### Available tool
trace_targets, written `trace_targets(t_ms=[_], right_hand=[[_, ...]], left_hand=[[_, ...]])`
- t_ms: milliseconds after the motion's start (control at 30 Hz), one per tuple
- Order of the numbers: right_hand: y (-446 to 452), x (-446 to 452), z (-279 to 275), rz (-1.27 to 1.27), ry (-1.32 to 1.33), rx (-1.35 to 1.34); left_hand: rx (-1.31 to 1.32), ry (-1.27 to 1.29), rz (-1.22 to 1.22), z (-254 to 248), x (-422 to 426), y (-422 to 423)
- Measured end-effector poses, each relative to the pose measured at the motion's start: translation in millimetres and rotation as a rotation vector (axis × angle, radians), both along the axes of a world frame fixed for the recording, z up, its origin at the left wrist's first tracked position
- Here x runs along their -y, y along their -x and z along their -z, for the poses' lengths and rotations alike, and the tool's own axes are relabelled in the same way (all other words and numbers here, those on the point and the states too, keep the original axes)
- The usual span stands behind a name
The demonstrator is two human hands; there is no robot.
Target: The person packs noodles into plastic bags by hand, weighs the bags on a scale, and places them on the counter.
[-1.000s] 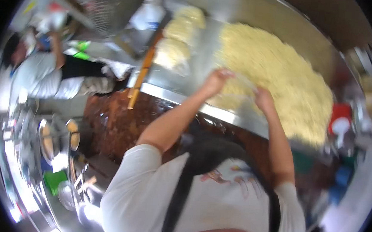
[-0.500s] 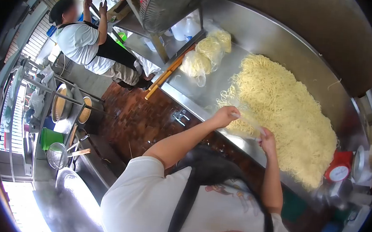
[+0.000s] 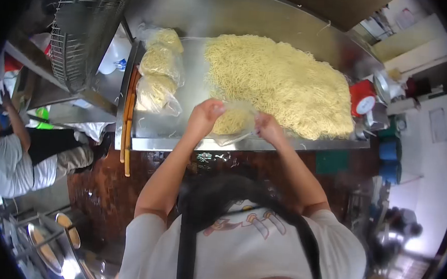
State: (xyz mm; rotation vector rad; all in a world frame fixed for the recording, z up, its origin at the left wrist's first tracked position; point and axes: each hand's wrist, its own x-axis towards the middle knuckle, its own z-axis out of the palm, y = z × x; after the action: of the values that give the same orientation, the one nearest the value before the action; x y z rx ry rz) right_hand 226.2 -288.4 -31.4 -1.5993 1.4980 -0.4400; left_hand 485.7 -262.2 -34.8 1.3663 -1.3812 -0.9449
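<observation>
A clear plastic bag (image 3: 240, 107) is stretched between my two hands at the front of a metal counter. My left hand (image 3: 206, 118) pinches its left side with closed fingers. The opposite side is gripped by my right hand (image 3: 269, 128), fingers curled. Yellow noodles show through the film; whether they lie inside the bag or behind it I cannot tell. Just beyond my hands spreads a large heap of loose noodles (image 3: 284, 81). Several filled bags of noodles (image 3: 159, 78) stand in a row to the left.
Wooden poles (image 3: 128, 117) run along the left edge of the metal counter (image 3: 192, 67). A red scale (image 3: 362, 97) stands at its right end. At far left are a fan (image 3: 78, 31) and another person (image 3: 30, 157). The tiled floor (image 3: 110, 199) looks wet.
My view has turned, so the counter now lies straight ahead. The bag remains between my hands, which appear in front of the noodle heap's left part.
</observation>
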Motion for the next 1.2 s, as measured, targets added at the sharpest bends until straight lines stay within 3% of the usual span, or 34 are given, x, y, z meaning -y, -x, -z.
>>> trace_targets(t_ms=[100,300,433,533,633,1200], right_hand=[[-30,-30,21,0.050,-0.003,-0.081],[-63,-47,6,0.217,-0.104,-0.027],[-89,-52,-9,0.181,-0.108,-0.108],[-112,-50,-19,0.206,-0.148,-0.130],[-107,-51,10,0.203,-0.024,-0.120],[-151,-49,-23,0.195,-0.103,-0.187]], left_hand=[[-0.037,-0.233,0.098,30,-27,-42],[0.146,-0.196,0.253,54,-45,-82],[0.082,-0.261,0.389,75,-45,-101],[0.010,-0.263,0.408,77,-46,-114],[-0.054,-0.286,0.438,76,-46,-126],[-0.104,-0.339,0.398,68,-49,-175]])
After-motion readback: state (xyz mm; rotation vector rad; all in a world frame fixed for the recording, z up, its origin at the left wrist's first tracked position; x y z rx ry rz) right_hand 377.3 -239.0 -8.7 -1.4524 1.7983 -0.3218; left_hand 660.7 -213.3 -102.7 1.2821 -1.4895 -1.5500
